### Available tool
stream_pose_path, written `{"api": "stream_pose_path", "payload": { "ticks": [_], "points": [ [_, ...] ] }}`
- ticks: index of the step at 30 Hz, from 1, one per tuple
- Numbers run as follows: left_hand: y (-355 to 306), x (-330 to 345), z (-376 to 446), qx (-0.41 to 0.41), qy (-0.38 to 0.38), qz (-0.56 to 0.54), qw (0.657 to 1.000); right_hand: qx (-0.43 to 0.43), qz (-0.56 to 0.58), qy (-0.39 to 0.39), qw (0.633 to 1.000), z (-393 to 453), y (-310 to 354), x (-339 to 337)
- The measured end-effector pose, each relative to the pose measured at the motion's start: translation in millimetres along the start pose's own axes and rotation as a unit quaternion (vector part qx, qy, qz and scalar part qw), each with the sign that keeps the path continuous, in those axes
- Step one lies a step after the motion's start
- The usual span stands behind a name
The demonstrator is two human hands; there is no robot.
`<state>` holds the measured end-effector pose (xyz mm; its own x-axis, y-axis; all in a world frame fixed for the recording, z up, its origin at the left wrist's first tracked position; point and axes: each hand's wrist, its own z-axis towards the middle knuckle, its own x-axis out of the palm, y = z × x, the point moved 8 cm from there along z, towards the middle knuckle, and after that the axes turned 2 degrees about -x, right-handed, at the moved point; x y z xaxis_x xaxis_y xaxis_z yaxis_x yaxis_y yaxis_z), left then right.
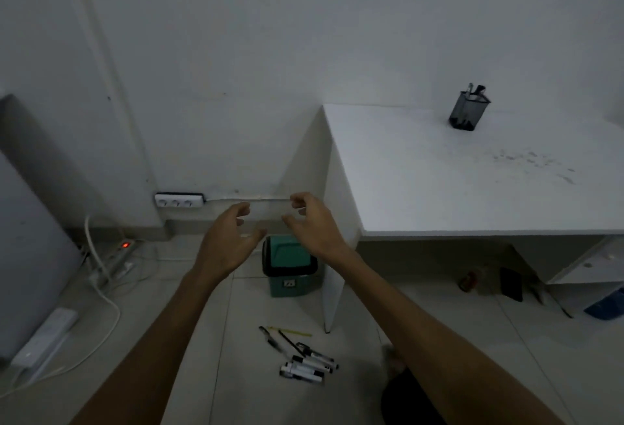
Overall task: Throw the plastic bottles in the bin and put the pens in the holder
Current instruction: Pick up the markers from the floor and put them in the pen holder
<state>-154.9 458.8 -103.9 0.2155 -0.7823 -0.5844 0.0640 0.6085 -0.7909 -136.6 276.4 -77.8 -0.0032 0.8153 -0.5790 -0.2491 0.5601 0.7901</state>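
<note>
Both hands hover above the green swing-lid bin [289, 266], left hand [227, 243] and right hand [312, 226] with fingers loosely curled, holding nothing. No bottles visible, likely binned. Pens and markers [301, 353] lie on floor at 6 o'clock of bin; mesh holder [467, 113] on desk [456, 184] at 2 o'clock awaits them.

light: dim, grey, even, no source seen | shadows: soft, darkest under the desk [472, 188] and at the left edge | glare: only 1 small red lamp on the power strip [125, 245] | blur: slight softness, fingers smeared | edges: wide-angle bending, corners darker
</note>
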Motion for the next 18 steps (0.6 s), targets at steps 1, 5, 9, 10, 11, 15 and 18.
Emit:
{"api": "stream_pose_path", "payload": {
  "ticks": [1, 5, 9, 10, 11, 15, 18],
  "points": [
    [12.4, 4.2, 0.0, -0.010, 0.002, -0.004, 1.000, 0.010, 0.001, 0.012, 1.000, 1.6, -10.3, 13.8],
    [63.9, 29.7, 6.8, -0.051, 0.020, 0.001, 0.998, 0.045, -0.021, 0.057, 0.997, 13.4, -62.1, 64.9],
    [114.2, 65.2, 18.5, -0.095, 0.046, -0.010, 0.994, 0.088, -0.013, 0.098, 0.991, 24.9, -122.7, 111.2],
    [130.4, 76.7, 22.6, -0.110, 0.053, -0.017, 0.992, 0.099, -0.008, 0.110, 0.989, 28.8, -139.6, 125.3],
    [146.7, 88.5, 26.6, -0.124, 0.060, -0.021, 0.990, 0.109, -0.005, 0.120, 0.987, 33.0, -155.9, 139.4],
    [209.3, 140.6, 30.7, -0.171, 0.101, -0.024, 0.980, 0.160, -0.003, 0.153, 0.975, 33.8, -222.1, 193.3],
    [254.3, 180.0, 26.2, -0.204, 0.130, -0.040, 0.969, 0.190, -0.020, 0.195, 0.962, 26.0, -273.6, 234.7]
  ]
}}
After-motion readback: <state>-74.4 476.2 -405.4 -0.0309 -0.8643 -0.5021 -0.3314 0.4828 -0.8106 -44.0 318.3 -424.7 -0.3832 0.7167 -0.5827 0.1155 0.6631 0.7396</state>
